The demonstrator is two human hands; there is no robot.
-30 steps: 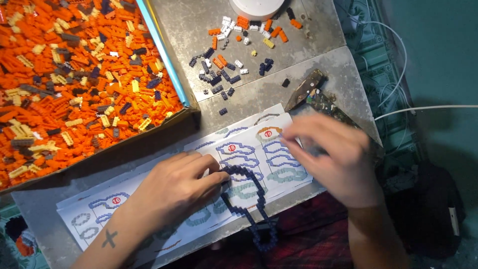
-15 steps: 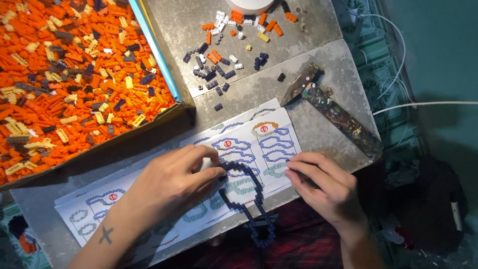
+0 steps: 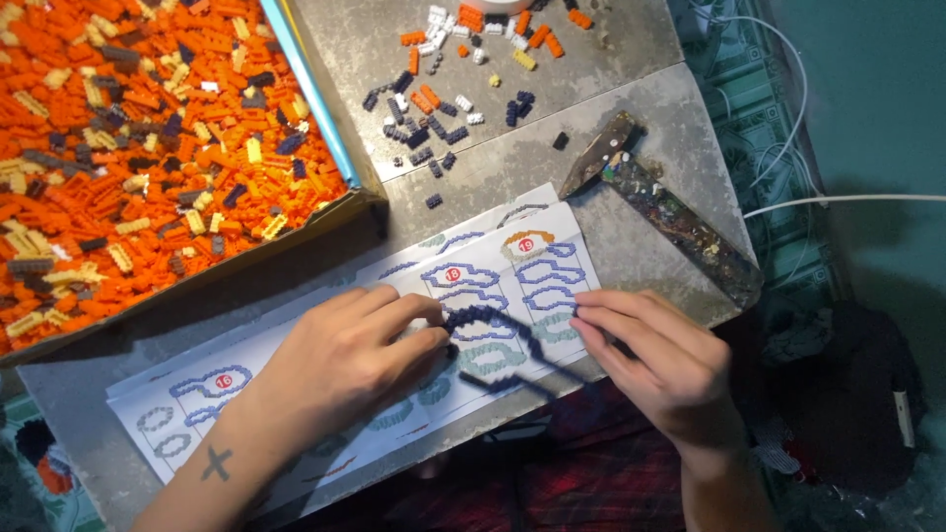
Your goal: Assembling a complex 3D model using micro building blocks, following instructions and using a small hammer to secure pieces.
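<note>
The box (image 3: pixel 340 148) on the left is full of orange bricks (image 3: pixel 128 128). The left hand (image 3: pixel 340 365) and right hand (image 3: pixel 655 360) both pinch a thin dark-blue brick chain (image 3: pixel 503 340), curved, over the instruction sheet (image 3: pixel 394 286) on the grey desk (image 3: pixel 611 232). A hammer (image 3: pixel 660 207) lies on the right.

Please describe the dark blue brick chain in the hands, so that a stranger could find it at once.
Start from the big tray of orange bricks at upper left, then go down to the instruction sheet on the grey table. The dark blue brick chain lies between left hand and right hand; unlike the loose bricks above, it is one joined, curved outline.
</note>
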